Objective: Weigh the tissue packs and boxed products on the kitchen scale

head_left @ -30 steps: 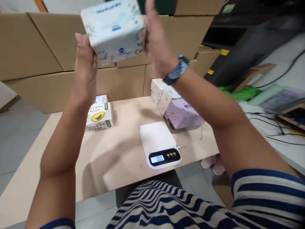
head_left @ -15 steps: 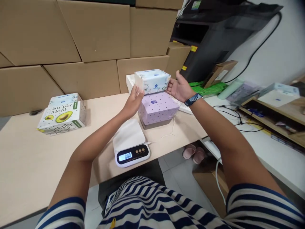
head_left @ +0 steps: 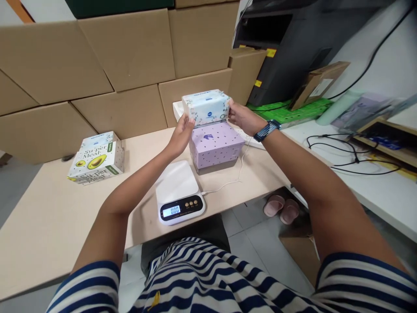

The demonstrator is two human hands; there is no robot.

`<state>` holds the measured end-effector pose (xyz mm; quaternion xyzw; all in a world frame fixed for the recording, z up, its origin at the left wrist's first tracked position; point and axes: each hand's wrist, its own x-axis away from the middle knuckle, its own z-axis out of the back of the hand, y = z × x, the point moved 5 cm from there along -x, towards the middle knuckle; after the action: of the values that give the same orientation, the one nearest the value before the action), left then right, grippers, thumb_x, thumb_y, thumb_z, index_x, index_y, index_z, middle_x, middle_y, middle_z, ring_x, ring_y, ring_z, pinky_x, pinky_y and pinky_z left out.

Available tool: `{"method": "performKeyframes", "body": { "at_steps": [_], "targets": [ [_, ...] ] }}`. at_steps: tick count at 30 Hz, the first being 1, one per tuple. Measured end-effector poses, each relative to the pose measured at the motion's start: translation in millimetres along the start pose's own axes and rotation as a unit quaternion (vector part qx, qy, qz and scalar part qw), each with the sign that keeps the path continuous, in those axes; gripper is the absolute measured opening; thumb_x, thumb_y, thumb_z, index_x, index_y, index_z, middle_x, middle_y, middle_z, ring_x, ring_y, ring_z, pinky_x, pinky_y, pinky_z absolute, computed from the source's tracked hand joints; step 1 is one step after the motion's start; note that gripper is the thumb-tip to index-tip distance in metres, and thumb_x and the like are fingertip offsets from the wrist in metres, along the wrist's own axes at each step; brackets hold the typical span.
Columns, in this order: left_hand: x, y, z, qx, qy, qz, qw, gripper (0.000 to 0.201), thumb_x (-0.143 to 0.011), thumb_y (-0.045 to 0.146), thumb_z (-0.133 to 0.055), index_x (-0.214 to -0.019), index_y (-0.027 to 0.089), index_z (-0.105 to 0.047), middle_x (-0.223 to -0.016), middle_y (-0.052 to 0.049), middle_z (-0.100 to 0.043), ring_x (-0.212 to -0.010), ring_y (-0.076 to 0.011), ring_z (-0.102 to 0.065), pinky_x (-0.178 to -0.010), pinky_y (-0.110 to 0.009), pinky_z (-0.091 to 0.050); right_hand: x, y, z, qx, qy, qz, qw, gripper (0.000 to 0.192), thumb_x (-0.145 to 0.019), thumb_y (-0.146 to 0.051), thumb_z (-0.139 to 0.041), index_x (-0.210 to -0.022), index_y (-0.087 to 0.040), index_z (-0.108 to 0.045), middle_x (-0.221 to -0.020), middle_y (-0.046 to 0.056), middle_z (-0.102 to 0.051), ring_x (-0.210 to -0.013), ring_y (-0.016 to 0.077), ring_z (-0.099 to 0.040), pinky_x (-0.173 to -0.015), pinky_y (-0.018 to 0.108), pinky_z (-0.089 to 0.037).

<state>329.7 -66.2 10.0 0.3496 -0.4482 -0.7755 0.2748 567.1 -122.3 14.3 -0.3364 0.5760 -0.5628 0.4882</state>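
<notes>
Head view: both hands' fingers clamped on soft rectangular tissue pack [head_left: 206, 107], atop dotted purple box [head_left: 215, 144].

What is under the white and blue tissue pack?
The tissue pack, held at its ends by the left hand and right hand, sits on a purple dotted box. The box's top is mostly covered; a white box peeks out behind.

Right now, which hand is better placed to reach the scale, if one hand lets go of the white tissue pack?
Probably the left hand. It holds the near-left end of the white tissue pack, almost directly above the scale. The right hand grips the far-right end, beyond the purple pack.
</notes>
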Motion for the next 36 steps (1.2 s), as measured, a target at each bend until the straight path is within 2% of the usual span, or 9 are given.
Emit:
{"method": "performKeyframes", "body": {
  "at_steps": [3,6,9,12,14,17,23,27,36],
  "targets": [
    [30.0,22.2,12.0,-0.019,-0.016,-0.090,0.996,0.091,-0.104,0.083,-0.040,-0.177,0.029,-0.031,-0.187,-0.006,-0.036,-0.178,-0.0307,-0.027,-0.146,-0.051,-0.025,42.0,-34.4,-23.6,0.037,-0.040,0.144,0.988,0.065,-0.100,-0.078,-0.062,-0.137,-0.025,-0.071,-0.153,0.006,-0.074,-0.157,0.0289,-0.059,-0.142,0.054,-0.036],
    [108.1,35.5,44.3,-0.088,0.035,-0.146,0.985,0.101,-0.100,0.091,-0.039,-0.182,0.037,-0.013,-0.189,0.001,-0.029,-0.180,-0.0325,-0.013,-0.147,-0.051,-0.020,117.3,-61.0,-66.2,0.076,-0.046,0.252,0.964,0.070,-0.103,-0.082,-0.056,-0.155,-0.035,-0.057,-0.170,0.000,-0.059,-0.168,0.0295,-0.046,-0.144,0.054,-0.034],
    [211.9,32.6,70.4,-0.154,0.093,-0.136,0.974,0.087,-0.108,0.082,-0.034,-0.181,0.048,-0.001,-0.193,0.008,-0.015,-0.180,-0.0322,-0.012,-0.148,-0.049,-0.018,187.3,-51.0,-114.2,0.079,-0.121,0.225,0.964,0.087,-0.100,-0.082,-0.060,-0.174,-0.043,-0.035,-0.186,-0.002,-0.035,-0.173,0.0335,-0.036,-0.143,0.056,-0.037],
    [289.1,9.8,68.6,-0.149,0.034,-0.059,0.987,0.085,-0.111,0.072,-0.038,-0.181,0.044,0.001,-0.194,0.001,-0.013,-0.178,-0.0331,-0.022,-0.145,-0.053,-0.029,224.3,-2.4,-144.8,0.069,-0.196,0.106,0.972,0.095,-0.098,-0.079,-0.065,-0.178,-0.040,-0.032,-0.185,0.005,-0.038,-0.169,0.0372,-0.043,-0.138,0.060,-0.044],
    [312.4,-8.8,59.9,-0.105,-0.027,-0.012,0.994,0.085,-0.112,0.067,-0.042,-0.182,0.043,0.002,-0.193,-0.003,-0.015,-0.176,-0.0326,-0.029,-0.141,-0.054,-0.039,232.2,32.3,-151.3,0.051,-0.208,0.044,0.976,0.089,-0.100,-0.079,-0.062,-0.175,-0.038,-0.039,-0.179,0.008,-0.050,-0.164,0.0369,-0.052,-0.134,0.062,-0.048],
    [312.8,-26.9,52.6,-0.054,-0.074,-0.004,0.996,0.090,-0.111,0.066,-0.048,-0.181,0.045,0.004,-0.192,-0.002,-0.011,-0.177,-0.0323,-0.024,-0.140,-0.056,-0.038,234.4,61.8,-146.9,0.021,-0.177,0.008,0.984,0.082,-0.102,-0.078,-0.060,-0.172,-0.037,-0.045,-0.172,0.010,-0.058,-0.158,0.0336,-0.059,-0.133,0.061,-0.049],
    [291.6,-48.3,58.4,-0.044,-0.107,0.013,0.993,0.084,-0.111,0.066,-0.048,-0.178,0.054,0.001,-0.191,0.007,-0.009,-0.178,-0.0288,-0.013,-0.143,-0.056,-0.023,237.5,63.5,-132.8,0.053,-0.089,-0.015,0.995,0.083,-0.100,-0.080,-0.060,-0.170,-0.037,-0.049,-0.177,0.007,-0.052,-0.166,0.0325,-0.049,-0.142,0.059,-0.034],
    [293.5,-58.8,78.0,-0.047,-0.035,0.056,0.997,0.074,-0.111,0.071,-0.041,-0.179,0.052,-0.020,-0.192,0.004,-0.015,-0.178,-0.0313,-0.020,-0.142,-0.059,-0.029,241.9,71.2,-123.5,0.068,-0.033,-0.024,0.997,0.081,-0.101,-0.079,-0.061,-0.170,-0.038,-0.051,-0.178,0.006,-0.052,-0.167,0.0330,-0.047,-0.143,0.061,-0.033],
    [302.5,-78.1,98.5,-0.007,0.072,0.148,0.986,0.082,-0.107,0.082,-0.035,-0.179,0.044,-0.024,-0.191,-0.008,-0.022,-0.177,-0.0346,-0.023,-0.140,-0.063,-0.035,254.9,90.4,-109.6,-0.001,0.033,-0.043,0.999,0.062,-0.110,-0.070,-0.050,-0.164,-0.041,-0.059,-0.171,0.006,-0.059,-0.162,0.0306,-0.055,-0.135,0.062,-0.046]
  ]
}}
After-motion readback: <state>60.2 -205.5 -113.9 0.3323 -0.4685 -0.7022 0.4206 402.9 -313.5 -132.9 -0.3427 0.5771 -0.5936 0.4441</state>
